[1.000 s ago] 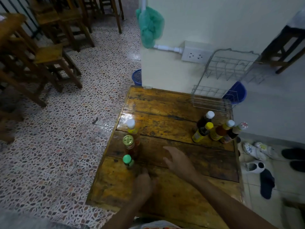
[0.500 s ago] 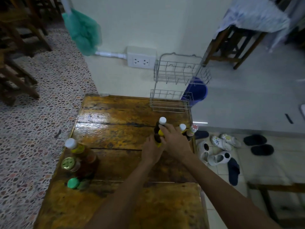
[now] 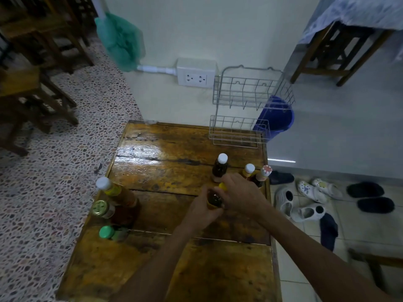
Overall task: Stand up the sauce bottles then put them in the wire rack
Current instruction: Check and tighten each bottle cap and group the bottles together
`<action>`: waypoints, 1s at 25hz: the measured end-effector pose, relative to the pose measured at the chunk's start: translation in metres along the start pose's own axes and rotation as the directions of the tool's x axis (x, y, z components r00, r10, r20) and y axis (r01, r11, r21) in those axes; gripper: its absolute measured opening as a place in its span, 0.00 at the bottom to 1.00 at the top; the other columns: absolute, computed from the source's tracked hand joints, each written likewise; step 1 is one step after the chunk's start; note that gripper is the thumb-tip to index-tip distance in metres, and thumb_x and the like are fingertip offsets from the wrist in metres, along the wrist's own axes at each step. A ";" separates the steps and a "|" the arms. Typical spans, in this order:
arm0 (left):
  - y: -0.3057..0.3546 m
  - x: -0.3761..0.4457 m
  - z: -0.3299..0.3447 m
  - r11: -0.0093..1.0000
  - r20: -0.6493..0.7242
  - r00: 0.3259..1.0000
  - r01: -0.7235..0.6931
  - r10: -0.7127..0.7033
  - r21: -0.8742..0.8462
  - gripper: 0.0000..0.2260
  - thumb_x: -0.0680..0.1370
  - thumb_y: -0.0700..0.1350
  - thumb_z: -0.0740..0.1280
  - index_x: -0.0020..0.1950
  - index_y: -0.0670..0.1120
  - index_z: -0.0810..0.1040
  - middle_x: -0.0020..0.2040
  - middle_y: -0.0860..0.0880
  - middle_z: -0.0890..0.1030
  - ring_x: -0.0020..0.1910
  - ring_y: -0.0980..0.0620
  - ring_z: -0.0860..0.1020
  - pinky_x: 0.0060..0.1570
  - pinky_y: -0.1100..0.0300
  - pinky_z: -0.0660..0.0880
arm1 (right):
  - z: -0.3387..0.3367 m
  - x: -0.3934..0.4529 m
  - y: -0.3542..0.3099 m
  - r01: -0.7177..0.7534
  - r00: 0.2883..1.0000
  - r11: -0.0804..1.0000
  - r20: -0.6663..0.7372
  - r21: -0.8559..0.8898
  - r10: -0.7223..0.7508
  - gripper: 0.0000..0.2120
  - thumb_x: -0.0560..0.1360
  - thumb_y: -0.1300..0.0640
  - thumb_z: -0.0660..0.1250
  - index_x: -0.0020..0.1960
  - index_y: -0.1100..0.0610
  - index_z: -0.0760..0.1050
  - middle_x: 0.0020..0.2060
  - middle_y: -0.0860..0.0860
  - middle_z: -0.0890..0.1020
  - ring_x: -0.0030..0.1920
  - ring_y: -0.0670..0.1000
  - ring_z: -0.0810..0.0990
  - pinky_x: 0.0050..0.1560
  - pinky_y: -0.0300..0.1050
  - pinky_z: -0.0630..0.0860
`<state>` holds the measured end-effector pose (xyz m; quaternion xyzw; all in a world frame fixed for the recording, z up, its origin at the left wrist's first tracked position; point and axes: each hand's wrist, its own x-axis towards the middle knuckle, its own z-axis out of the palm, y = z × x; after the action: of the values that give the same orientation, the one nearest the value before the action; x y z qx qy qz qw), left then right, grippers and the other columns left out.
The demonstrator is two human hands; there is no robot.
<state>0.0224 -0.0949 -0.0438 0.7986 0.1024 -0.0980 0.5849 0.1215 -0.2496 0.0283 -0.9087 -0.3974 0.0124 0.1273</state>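
Below, seen from a head-worn camera: a worn wooden bench point(image 3: 165, 269) against a pale wall. Near its right middle, both hands closed around one dark sauce bottle with a yellow cap point(image 3: 214, 200). Left hand point(image 3: 202, 211) wrapped about the bottle's lower body, fingers point(image 3: 212, 211) curled round it; right hand point(image 3: 241, 195) over the top, fingers clenched on the yellow cap end. Hard to tell whether the bottle stood fully upright or leaned, and whether its base touched the wood.

Just behind the hands, three more bottles standing: a dark bottle with a white cap point(image 3: 220, 167), an orange bottle with a white cap point(image 3: 248, 171) and a bottle with a red-and-white cap point(image 3: 262, 175) near the right edge.

Along the left edge, well apart from the hands, another three upright: a tall amber bottle with a white cap point(image 3: 115, 191), a jar with a gold lid point(image 3: 102, 209) and a small bottle with a green cap point(image 3: 110, 232).

At the far right corner, a two-tier wire rack point(image 3: 239, 131), both tiers holding nothing. Beyond it, a blue bucket point(image 3: 275, 118) on the floor. White wall socket point(image 3: 196, 73) left of the rack. Sandals point(image 3: 305, 201) on the tiles to the right.
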 end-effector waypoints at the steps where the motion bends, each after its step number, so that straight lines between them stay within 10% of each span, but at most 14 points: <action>1: -0.001 -0.005 -0.002 1.000 -0.009 1.000 0.021 -0.021 0.012 0.23 0.74 0.61 0.74 0.65 0.62 0.70 0.56 0.61 0.82 0.53 0.61 0.82 0.48 0.56 0.81 | -0.003 0.000 -0.002 0.025 1.000 1.000 -0.010 -0.004 -0.025 0.16 0.81 0.38 0.54 0.50 0.49 0.70 0.42 0.46 0.78 0.41 0.46 0.75 0.30 0.42 0.76; 7: 0.002 -0.037 -0.015 0.931 -0.083 0.995 -0.013 0.046 0.365 0.24 0.67 0.68 0.70 0.61 0.64 0.72 0.41 0.67 0.79 0.44 0.61 0.81 0.34 0.74 0.67 | -0.007 -0.018 -0.023 0.008 0.999 1.000 -0.035 0.023 -0.007 0.21 0.82 0.45 0.50 0.34 0.50 0.67 0.27 0.45 0.73 0.25 0.49 0.70 0.25 0.45 0.67; 11: -0.008 -0.059 -0.017 0.852 -0.152 0.985 0.014 0.077 0.523 0.25 0.69 0.66 0.71 0.61 0.56 0.73 0.47 0.56 0.83 0.45 0.52 0.84 0.34 0.63 0.69 | 0.002 -0.032 -0.046 -0.091 0.992 0.995 -0.081 0.029 0.093 0.22 0.80 0.51 0.60 0.28 0.56 0.70 0.20 0.48 0.71 0.19 0.52 0.69 0.20 0.44 0.64; 14: -0.013 -0.076 -0.018 0.802 -0.204 0.972 0.028 0.117 0.596 0.23 0.70 0.66 0.73 0.56 0.55 0.73 0.47 0.54 0.83 0.44 0.50 0.83 0.32 0.60 0.68 | 0.003 -0.042 -0.061 0.046 0.998 0.963 0.062 -0.266 -0.030 0.07 0.67 0.62 0.78 0.38 0.61 0.79 0.21 0.52 0.72 0.17 0.53 0.70 0.19 0.38 0.61; 17: -0.011 -0.087 -0.023 0.769 -0.232 0.969 0.082 0.088 0.634 0.23 0.72 0.66 0.73 0.58 0.53 0.74 0.49 0.54 0.84 0.45 0.50 0.83 0.37 0.55 0.78 | 0.006 -0.045 -0.073 0.014 0.995 0.958 0.103 -0.287 0.016 0.15 0.66 0.60 0.80 0.50 0.62 0.82 0.25 0.55 0.76 0.20 0.56 0.74 0.19 0.41 0.64; 21: -0.003 -0.095 -0.056 0.968 0.119 0.987 0.073 -0.104 0.238 0.24 0.70 0.62 0.74 0.65 0.59 0.77 0.55 0.56 0.84 0.47 0.54 0.83 0.43 0.54 0.81 | 0.006 -0.041 -0.086 0.095 0.995 0.986 -0.025 -0.138 -0.099 0.25 0.83 0.36 0.49 0.45 0.52 0.74 0.33 0.48 0.76 0.30 0.50 0.74 0.23 0.44 0.63; 25: -0.002 -0.105 -0.073 0.981 0.296 0.949 0.055 -0.109 0.187 0.20 0.75 0.56 0.75 0.66 0.62 0.76 0.59 0.55 0.83 0.53 0.53 0.82 0.50 0.47 0.81 | 0.004 -0.036 -0.092 0.301 0.940 0.927 -0.094 -0.223 -0.328 0.20 0.82 0.41 0.58 0.40 0.53 0.75 0.33 0.49 0.75 0.31 0.50 0.72 0.21 0.45 0.64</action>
<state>-0.0761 -0.0300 0.0054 0.8176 0.0351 -0.2530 0.5160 0.0298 -0.2151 0.0437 -0.8401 -0.5283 -0.1082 0.0585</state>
